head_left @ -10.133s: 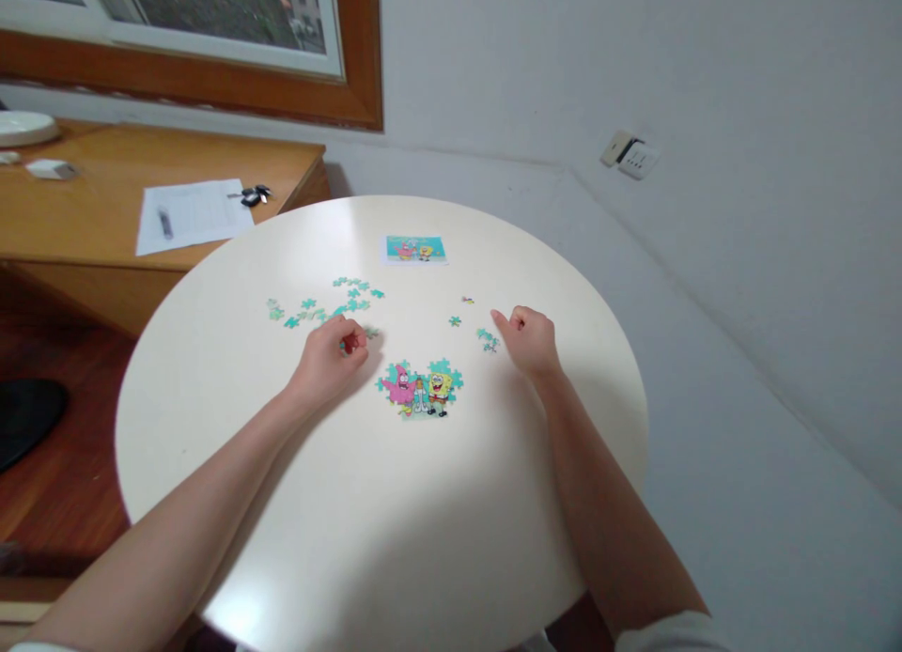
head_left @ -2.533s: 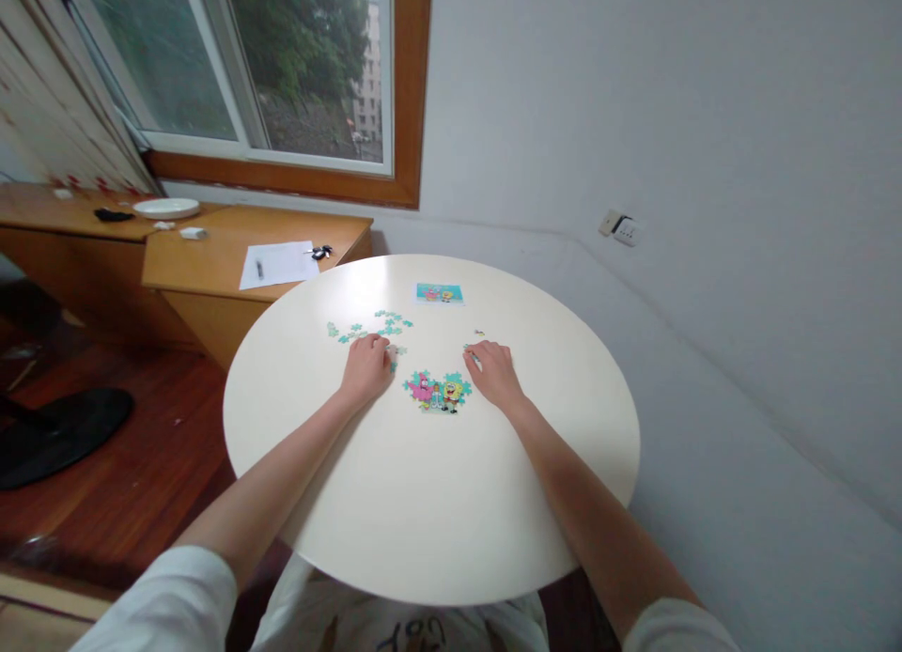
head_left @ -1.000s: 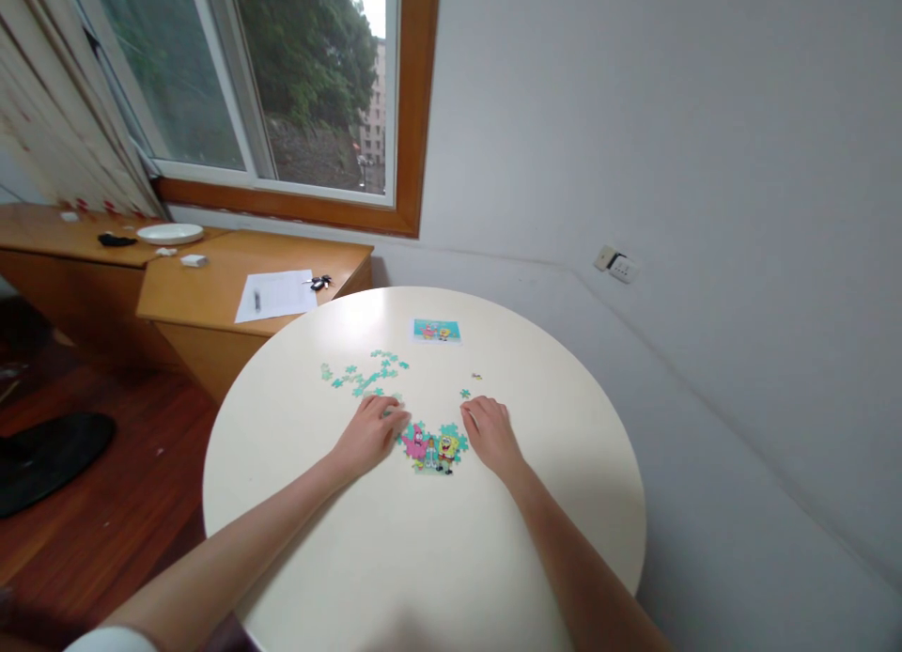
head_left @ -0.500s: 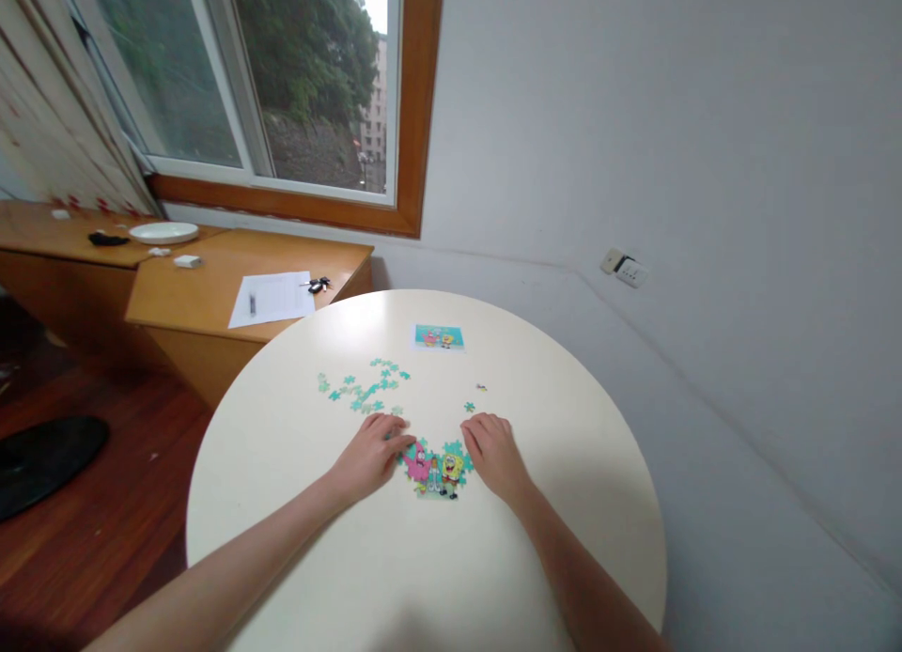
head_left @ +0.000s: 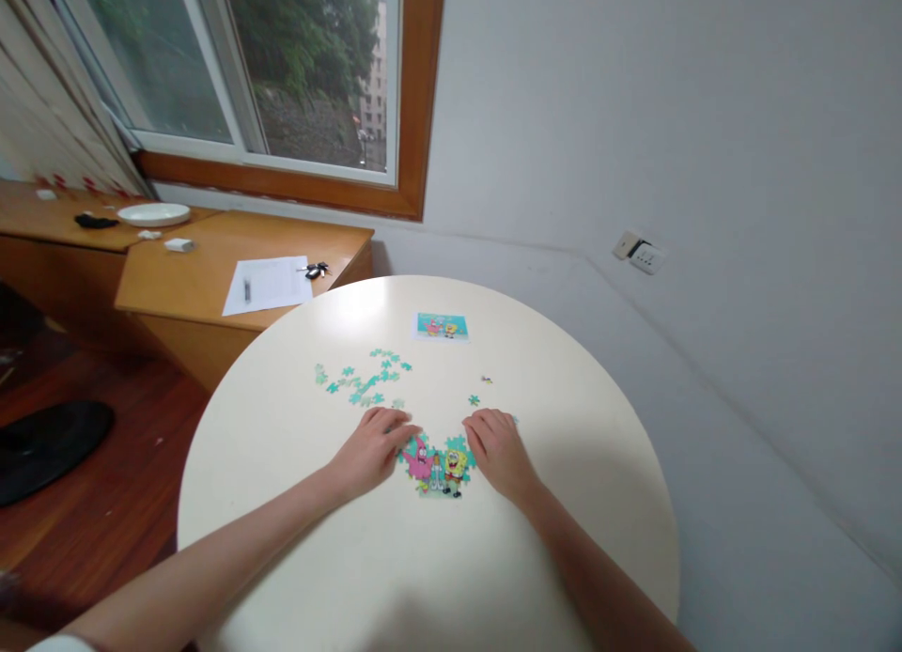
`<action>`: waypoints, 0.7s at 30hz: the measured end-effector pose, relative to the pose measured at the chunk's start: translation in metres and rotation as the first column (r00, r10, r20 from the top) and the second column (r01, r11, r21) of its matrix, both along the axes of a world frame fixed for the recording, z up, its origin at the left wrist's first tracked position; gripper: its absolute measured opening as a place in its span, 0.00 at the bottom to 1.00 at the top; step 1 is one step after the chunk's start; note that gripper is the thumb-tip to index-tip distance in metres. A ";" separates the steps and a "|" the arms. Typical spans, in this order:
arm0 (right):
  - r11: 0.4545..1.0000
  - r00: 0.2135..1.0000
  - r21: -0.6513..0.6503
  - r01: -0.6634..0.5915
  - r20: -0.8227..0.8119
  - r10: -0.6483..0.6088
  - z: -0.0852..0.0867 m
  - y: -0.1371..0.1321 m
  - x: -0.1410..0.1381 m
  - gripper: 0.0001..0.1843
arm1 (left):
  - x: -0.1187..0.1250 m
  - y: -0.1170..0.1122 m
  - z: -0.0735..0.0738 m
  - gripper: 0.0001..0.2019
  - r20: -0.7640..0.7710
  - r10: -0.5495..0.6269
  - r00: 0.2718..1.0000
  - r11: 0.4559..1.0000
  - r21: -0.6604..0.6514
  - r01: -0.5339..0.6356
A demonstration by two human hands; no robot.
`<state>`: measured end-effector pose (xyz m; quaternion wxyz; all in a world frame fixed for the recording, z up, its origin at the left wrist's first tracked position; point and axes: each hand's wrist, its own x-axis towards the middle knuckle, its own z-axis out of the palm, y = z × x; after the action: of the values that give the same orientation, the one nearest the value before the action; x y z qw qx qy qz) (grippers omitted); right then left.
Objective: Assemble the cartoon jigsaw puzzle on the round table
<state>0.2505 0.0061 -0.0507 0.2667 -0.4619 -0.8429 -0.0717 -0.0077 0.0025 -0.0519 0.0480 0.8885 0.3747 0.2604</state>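
**Left hand (head_left: pixel 372 451) and right hand (head_left: pixel 502 453), both bare, flank a part-joined flat jigsaw (head_left: pixel 437 469) of pink and yellow cartoon figures on teal**

Nearest the person, in front of the jigsaw, stretches the bare near part of a round, cream-white, smooth tabletop (head_left: pixel 423 563). The jigsaw lies flat, figures upright to the person; its near edge looks straight, its far edge knobbly and dipped in the middle. Lying between the hands, it seems placed so that both can reach it and perhaps keep it from sliding.

The left hand rests at the jigsaw's left far corner, thumb and forefinger brought close together, their tips at its edge. The right hand covers some of its right edge, fingers curled downward and close together. Whether either pinches a piece or only presses cannot be told, since the fingers hide what lies beneath.

Just beyond the jigsaw's right side lie a single teal knobbed piece (head_left: pixel 474 399) and, farther off, a small multicoloured piece (head_left: pixel 486 380). Beyond its left side spread loose teal and pale-green pieces (head_left: pixel 365 389), probably kept apart so each shows. Straight beyond the jigsaw, a white-edged rectangular picture card (head_left: pixel 443 326) with similar figures lies face up, likely set there to be seen past the hands.
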 end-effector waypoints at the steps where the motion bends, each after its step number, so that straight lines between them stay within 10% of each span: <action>1: 1.000 1.000 0.002 0.002 -0.007 -0.002 0.000 0.000 0.000 0.11 | 0.001 0.001 0.000 0.22 0.002 -0.004 1.000 1.000 -0.018 0.004; 21: 0.993 0.981 -0.060 -0.099 -0.175 0.087 0.000 -0.002 0.004 0.12 | 0.019 0.009 0.007 0.24 0.094 0.037 0.995 0.978 -0.206 -0.017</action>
<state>0.2543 0.0039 -0.0509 0.3257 -0.4354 -0.8392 0.0098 0.0112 0.0119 -0.0449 0.1540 0.8599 0.4088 0.2641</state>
